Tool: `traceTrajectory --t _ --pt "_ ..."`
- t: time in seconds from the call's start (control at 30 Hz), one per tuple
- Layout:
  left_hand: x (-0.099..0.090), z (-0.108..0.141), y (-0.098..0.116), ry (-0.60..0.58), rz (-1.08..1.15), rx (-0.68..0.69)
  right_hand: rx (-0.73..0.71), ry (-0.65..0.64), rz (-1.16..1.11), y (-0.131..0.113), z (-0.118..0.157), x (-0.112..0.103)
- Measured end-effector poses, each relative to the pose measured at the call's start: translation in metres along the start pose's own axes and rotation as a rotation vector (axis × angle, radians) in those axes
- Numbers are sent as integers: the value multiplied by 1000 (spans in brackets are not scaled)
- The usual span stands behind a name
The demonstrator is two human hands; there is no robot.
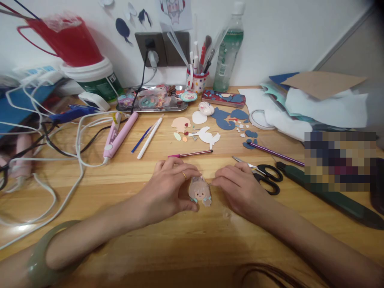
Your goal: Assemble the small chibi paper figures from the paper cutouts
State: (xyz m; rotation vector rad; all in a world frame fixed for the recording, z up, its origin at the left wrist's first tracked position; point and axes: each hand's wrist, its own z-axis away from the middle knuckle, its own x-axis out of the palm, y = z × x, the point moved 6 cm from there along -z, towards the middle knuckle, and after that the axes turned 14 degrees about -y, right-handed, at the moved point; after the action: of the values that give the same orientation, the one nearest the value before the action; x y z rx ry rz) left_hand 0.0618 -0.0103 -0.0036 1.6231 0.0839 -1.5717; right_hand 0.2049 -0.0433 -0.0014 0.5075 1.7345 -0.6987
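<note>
A small cut-out cartoon face [200,192] with pinkish-grey hair and pale blue bits at its sides is at the table's middle. Round its left side, my left hand [171,185] grips it, with the index finger at the top edge and the thumb by the lower left. My right hand [235,186] is closed just right of the face, its fingertips bunched near the edge; what they hold, if anything, is hidden. Black-handled scissors [268,173] lie partly behind my right hand. Beyond my left hand rests a thin brush-like stick [196,153] with a pink end.
White and dark-blue cut-outs [207,136] lie beyond my hands. A pink hair straightener [120,136] and tangled white cables [78,140] occupy the left. At right are a purple stick [279,154] and a dark green long tool [330,196]. A bottle [228,52] stands behind.
</note>
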Motion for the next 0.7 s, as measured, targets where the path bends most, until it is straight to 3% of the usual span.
traceTrajectory --t 0.7 --pt "0 -1 1 -8 16 6 8 17 -43 5 0 1"
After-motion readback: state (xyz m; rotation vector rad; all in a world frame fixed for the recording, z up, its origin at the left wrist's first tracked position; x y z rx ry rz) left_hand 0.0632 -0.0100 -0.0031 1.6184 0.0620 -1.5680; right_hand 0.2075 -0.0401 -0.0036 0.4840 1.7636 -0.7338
